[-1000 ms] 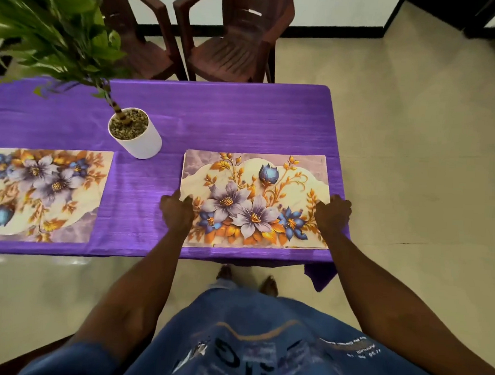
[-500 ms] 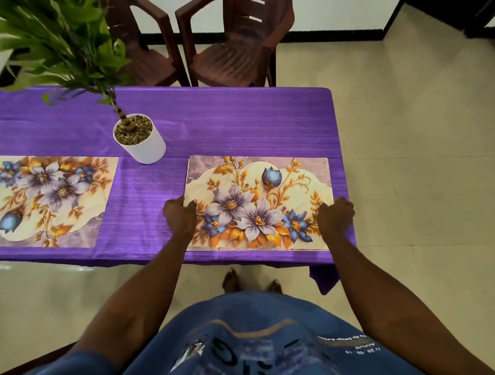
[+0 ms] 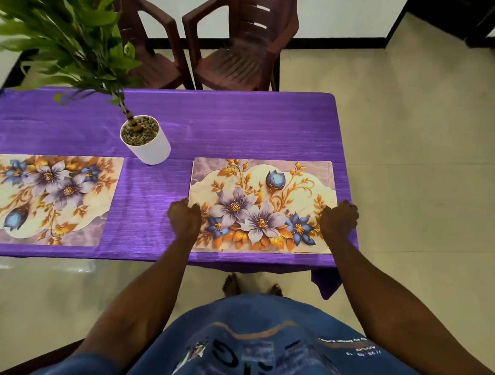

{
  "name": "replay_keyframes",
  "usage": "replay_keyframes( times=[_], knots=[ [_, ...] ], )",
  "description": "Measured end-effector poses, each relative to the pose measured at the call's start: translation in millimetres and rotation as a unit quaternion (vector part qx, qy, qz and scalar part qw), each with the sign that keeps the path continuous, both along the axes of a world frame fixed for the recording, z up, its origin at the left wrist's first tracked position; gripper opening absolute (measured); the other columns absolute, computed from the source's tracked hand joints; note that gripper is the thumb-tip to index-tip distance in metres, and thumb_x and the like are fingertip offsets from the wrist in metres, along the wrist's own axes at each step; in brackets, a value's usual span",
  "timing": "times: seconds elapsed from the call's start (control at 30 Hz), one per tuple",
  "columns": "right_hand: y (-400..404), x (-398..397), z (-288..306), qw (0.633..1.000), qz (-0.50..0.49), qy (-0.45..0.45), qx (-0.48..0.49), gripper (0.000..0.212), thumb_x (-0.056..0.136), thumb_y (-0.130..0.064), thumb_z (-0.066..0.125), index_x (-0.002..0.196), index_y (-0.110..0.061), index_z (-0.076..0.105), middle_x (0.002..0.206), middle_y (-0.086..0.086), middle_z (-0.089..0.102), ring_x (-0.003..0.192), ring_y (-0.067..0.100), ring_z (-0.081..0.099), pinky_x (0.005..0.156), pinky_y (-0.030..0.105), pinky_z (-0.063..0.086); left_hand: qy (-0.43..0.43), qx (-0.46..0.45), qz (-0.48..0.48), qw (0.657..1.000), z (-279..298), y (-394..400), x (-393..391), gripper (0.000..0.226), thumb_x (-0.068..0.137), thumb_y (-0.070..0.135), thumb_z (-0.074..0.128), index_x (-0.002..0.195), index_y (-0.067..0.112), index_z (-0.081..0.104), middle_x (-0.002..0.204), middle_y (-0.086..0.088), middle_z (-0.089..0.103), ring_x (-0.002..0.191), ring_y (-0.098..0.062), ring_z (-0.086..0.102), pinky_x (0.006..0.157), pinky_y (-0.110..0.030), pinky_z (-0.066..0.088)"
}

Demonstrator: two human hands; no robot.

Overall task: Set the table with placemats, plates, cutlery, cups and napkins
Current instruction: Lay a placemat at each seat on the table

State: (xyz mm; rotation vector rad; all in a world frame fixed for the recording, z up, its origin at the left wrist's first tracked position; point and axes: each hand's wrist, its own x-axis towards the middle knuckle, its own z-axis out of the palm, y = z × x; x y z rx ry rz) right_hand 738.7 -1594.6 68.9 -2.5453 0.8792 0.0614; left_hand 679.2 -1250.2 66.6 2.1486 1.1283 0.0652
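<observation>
A floral placemat (image 3: 261,205) lies flat near the front right corner of the purple-clothed table (image 3: 229,130). My left hand (image 3: 184,218) grips its left edge with curled fingers. My right hand (image 3: 338,221) grips its right edge the same way. A second floral placemat (image 3: 48,198) lies flat at the front left, a gap of cloth apart from the first. No plates, cutlery, cups or napkins are in view.
A white pot (image 3: 146,143) with a leafy green plant (image 3: 63,29) stands between the two placemats, towards the middle. Two dark brown plastic chairs (image 3: 238,53) stand behind the table. The table's right edge is close to my right hand, with tiled floor beyond.
Both hands keep hold of the right placemat's side edges; it has hardly shifted on the cloth. My head has moved a little, so the whole scene sits slightly lower and to the right.
</observation>
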Motion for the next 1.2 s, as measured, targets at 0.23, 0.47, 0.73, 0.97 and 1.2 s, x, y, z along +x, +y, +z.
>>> replay_keyframes(
  times=[0.23,0.47,0.73,0.97,1.2],
  knots=[
    [6.2,-6.0,2.3,0.999,0.002,-0.031,-0.018,0.039,0.093,-0.023,0.063,0.122,0.002,0.053,0.126,0.021,0.054,0.117,0.034,0.052,0.095,0.043,0.044,-0.015,-0.030,0.038,0.999,7.9,-5.2,1.9,0.033,0.088,0.016,0.066,0.117,0.002,0.069,0.116,-0.017,0.068,0.104,-0.032,0.065,0.083,-0.034,0.050],
    [2.1,-2.8,11.1,0.986,-0.039,-0.076,0.140,0.044,0.090,-0.015,0.066,0.126,-0.001,0.045,0.126,0.020,0.058,0.114,0.037,0.059,0.088,0.045,0.052,-0.004,0.001,0.045,0.999,13.4,-4.9,5.4,0.029,0.081,0.020,0.069,0.106,0.005,0.070,0.106,-0.015,0.070,0.097,-0.033,0.065,0.083,-0.042,0.055],
    [-10.3,0.3,17.2,0.972,-0.035,-0.082,0.218,0.039,0.090,-0.012,0.065,0.123,-0.001,0.046,0.124,0.020,0.059,0.112,0.037,0.059,0.088,0.042,0.050,-0.080,-0.099,0.057,0.990,20.9,-14.1,5.6,0.031,0.090,0.021,0.064,0.113,0.008,0.049,0.110,-0.014,0.063,0.102,-0.033,0.059,0.080,-0.037,0.046],
    [-26.0,1.6,21.1,0.966,-0.015,-0.069,0.248,0.029,0.091,-0.013,0.062,0.117,-0.003,0.059,0.117,0.017,0.065,0.107,0.034,0.062,0.081,0.030,0.043,-0.093,-0.094,-0.034,0.991,28.0,-19.2,1.2,0.032,0.096,0.024,0.058,0.121,0.003,0.055,0.119,-0.015,0.063,0.110,-0.032,0.058,0.082,-0.031,0.039],
    [-30.6,0.0,29.6,0.963,0.003,-0.066,0.260,0.029,0.093,-0.015,0.060,0.120,-0.004,0.056,0.119,0.016,0.064,0.110,0.032,0.061,0.081,0.032,0.045,-0.100,-0.154,-0.075,0.980,32.4,-15.9,3.9,0.039,0.098,0.018,0.057,0.135,0.008,0.049,0.133,-0.011,0.058,0.120,-0.030,0.055,0.096,-0.039,0.045]
  ],
)
